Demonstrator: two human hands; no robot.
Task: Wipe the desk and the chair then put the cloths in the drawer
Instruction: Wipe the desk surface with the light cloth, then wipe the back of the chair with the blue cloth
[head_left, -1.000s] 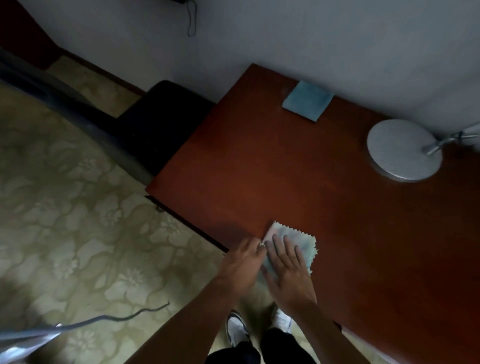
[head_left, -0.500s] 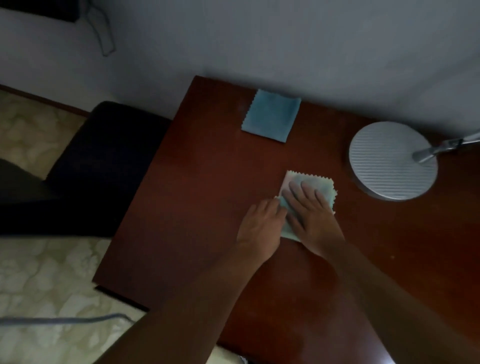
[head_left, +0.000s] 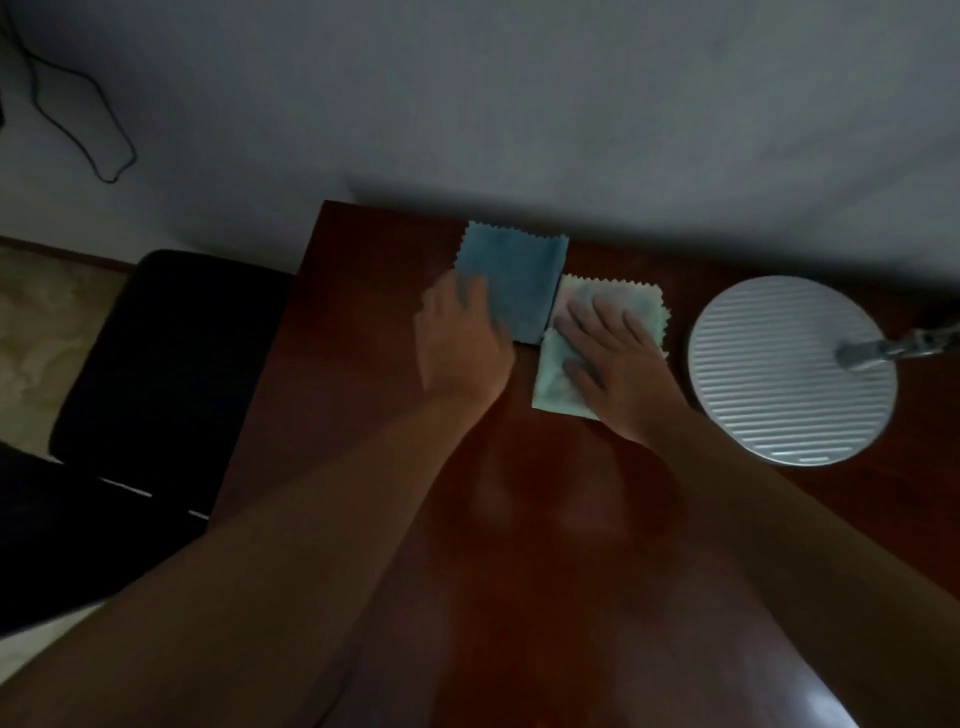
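A pale multicoloured cloth (head_left: 558, 384) with zigzag edges lies on the reddish-brown desk (head_left: 519, 545). My right hand (head_left: 610, 364) presses flat on it with spread fingers. Just left of it, touching its edge, lies a blue cloth (head_left: 524, 265) near the desk's back edge. My left hand (head_left: 462, 343), blurred, rests on the blue cloth's lower left part with fingers extended. A black chair (head_left: 171, 364) stands left of the desk.
A round ribbed silver lamp base (head_left: 789, 374) with a metal arm stands on the desk at right, close to my right hand. A grey wall runs behind the desk, with a dark cable hanging at top left. Patterned floor shows at far left.
My right hand has slid the pale cloth from the desk's front edge toward the back, up against the blue cloth. My left hand has left the pale cloth and moved onto the blue one.
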